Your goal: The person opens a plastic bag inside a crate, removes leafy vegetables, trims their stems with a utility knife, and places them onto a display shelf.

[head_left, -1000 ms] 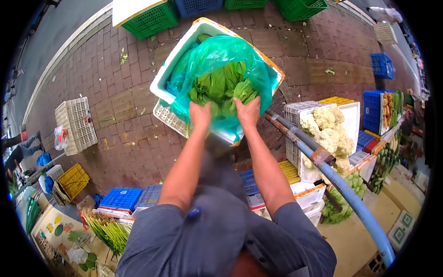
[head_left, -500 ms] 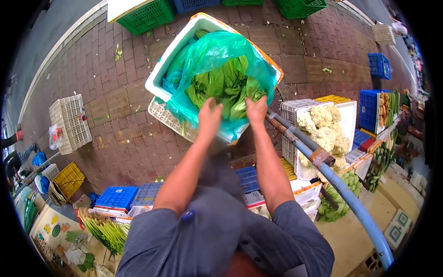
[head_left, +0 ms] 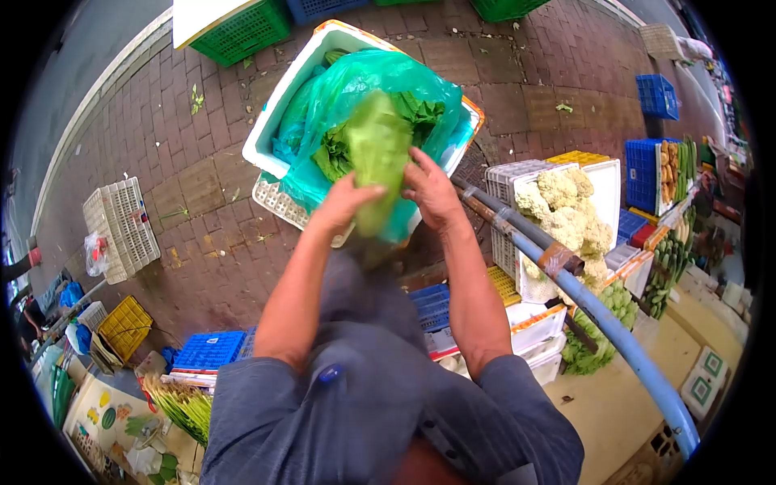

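Note:
A pale-green head of leafy lettuce [head_left: 378, 153], smeared by motion, stands upright between my hands. My left hand [head_left: 346, 206] is closed at its lower left side, the thumb lying across it. On the other side, my right hand [head_left: 434, 192] has curved, parted fingers close against the lettuce's edge; whether they press on it is unclear. Behind it, darker leafy greens [head_left: 420, 113] fill a green plastic bag [head_left: 388, 71]. That bag lines a white foam box [head_left: 279, 121], which rests on a white plastic crate [head_left: 279, 202].
Cauliflowers [head_left: 566, 214] fill a foam box to the right, behind a slanting blue metal pole [head_left: 614, 335]. A white crate [head_left: 121, 230] stands on the brick pavement at left. Green crates [head_left: 242, 34] line the far side. Bundled green stalks [head_left: 182, 408] lie lower left.
Both hands were down among the greens in the bag. Now a head of lettuce is raised between them, and my right hand has turned with its fingers more parted.

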The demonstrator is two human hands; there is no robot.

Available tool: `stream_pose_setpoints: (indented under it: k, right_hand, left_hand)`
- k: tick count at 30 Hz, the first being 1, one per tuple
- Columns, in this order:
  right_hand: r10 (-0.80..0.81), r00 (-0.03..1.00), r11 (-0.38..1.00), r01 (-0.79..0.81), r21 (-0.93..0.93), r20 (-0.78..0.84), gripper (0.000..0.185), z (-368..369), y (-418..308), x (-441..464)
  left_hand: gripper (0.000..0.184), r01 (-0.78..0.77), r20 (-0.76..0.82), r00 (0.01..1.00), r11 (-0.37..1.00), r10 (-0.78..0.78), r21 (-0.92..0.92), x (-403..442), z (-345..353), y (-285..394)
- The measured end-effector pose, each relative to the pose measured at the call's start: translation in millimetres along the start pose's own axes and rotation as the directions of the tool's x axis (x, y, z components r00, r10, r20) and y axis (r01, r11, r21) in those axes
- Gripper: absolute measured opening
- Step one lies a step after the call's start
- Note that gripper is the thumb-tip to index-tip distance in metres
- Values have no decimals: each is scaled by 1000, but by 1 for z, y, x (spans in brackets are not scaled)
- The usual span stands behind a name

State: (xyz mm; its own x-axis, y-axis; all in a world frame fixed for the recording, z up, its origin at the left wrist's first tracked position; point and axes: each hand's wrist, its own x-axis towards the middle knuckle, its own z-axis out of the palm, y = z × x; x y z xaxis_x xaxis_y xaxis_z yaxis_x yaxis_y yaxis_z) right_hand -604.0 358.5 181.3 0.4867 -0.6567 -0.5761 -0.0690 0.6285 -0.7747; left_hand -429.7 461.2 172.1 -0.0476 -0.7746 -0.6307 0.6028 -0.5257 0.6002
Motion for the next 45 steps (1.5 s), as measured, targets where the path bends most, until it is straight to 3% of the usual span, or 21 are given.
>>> stream_pose_setpoints:
  k: [3,5,6,7,10,15,18,24,28,32,33,36,39,44,45]
  right_hand:
    - [106,980,994,-97,59,-168,66,-5,6,10]
    - [60,994,940,-88,-329,-92,63,-26,65,41]
    - [54,997,859,-72,-507,-50,61,-31,85,48]
    - [31,989,700,-125,-703,-145,66,-22,77,43]
    - [44,958,641,-245,-727,-283,69,-11,97,49]
    - [-98,854,654,-332,-679,-511,69,26,120,51]
    - [-180,834,561,-349,-751,-521,60,28,130,53]
    - [-181,890,538,-266,-800,-418,48,9,119,50]
    - [-140,942,604,-163,-780,-305,52,-7,96,46]
    - [208,963,833,-265,-485,-171,45,-25,65,32]
    - [320,934,790,-356,-499,-159,39,-23,47,24]
    - [431,900,794,-409,-451,-57,37,-34,46,9]
    - [416,909,844,-382,-377,10,37,-40,52,-13]
    - [202,974,956,-172,-238,107,42,-39,37,-56]
    - [235,963,952,-201,-231,132,46,-41,30,-65]
  left_hand:
    - [66,-60,-32,998,953,53,-297,-31,-38,-1]
    - [67,-134,-84,990,914,110,-384,-51,-55,-3]
    - [66,-159,-106,986,896,126,-414,-59,-64,-8]
    - [65,-185,-130,981,876,141,-445,-67,-73,-15]
    - [63,-219,-184,973,824,142,-523,-84,-84,-27]
    - [61,-258,-273,956,759,111,-597,-98,-96,-55]
    - [59,-277,-307,946,742,101,-610,-102,-94,-61]
    - [57,-254,-288,954,731,83,-633,-104,-97,-66]
    - [57,-235,-254,963,725,86,-648,-101,-92,-62]
    - [57,-206,-207,975,708,87,-676,-96,-84,-55]
    - [58,-188,-188,979,707,79,-682,-93,-82,-56]
    - [61,-129,-138,989,710,45,-693,-84,-79,-59]
    - [66,-83,-125,992,747,0,-660,-76,-75,-65]
    - [75,33,49,999,735,1,-678,-68,-65,-70]
    - [76,44,81,997,744,13,-666,-67,-60,-67]
